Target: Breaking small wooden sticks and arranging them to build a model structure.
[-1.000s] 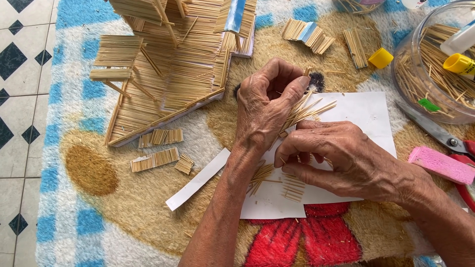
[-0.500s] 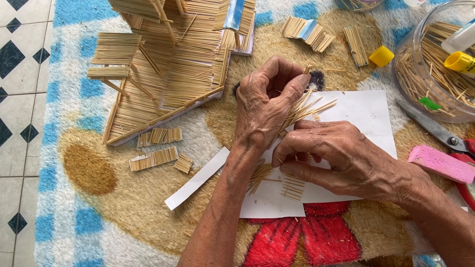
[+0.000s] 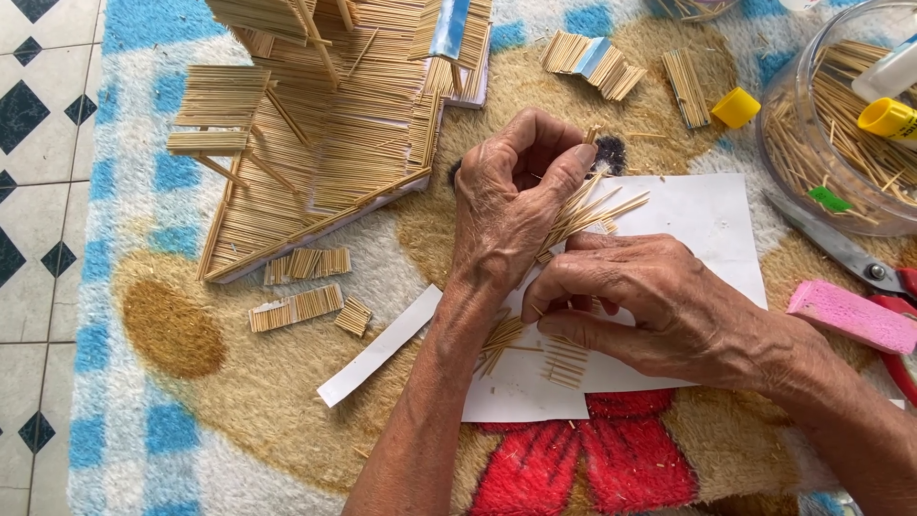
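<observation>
Clear round jar [image 3: 821, 162] of sticks top right, small green label [image 3: 829, 199] on it; no signs, screens.

surface: a fuzzy rug [image 3: 239, 401], tan, blue and white with a red patch, spread over a black-and-white tile floor [image 3: 38, 191]
landmark: a white paper sheet [image 3: 707, 220] on the rug's middle
left of the sheet: a paper strip [image 3: 377, 349], small stick mats [image 3: 296, 308], and farther up a large stick model [image 3: 325, 143]
above the sheet: more stick bundles [image 3: 592, 62], a yellow cap [image 3: 735, 107]
right of the sheet: a glass jar [image 3: 841, 124] of sticks, scissors [image 3: 850, 258], a pink block [image 3: 850, 315]
on the sheet: loose sticks [image 3: 564, 361]
</observation>
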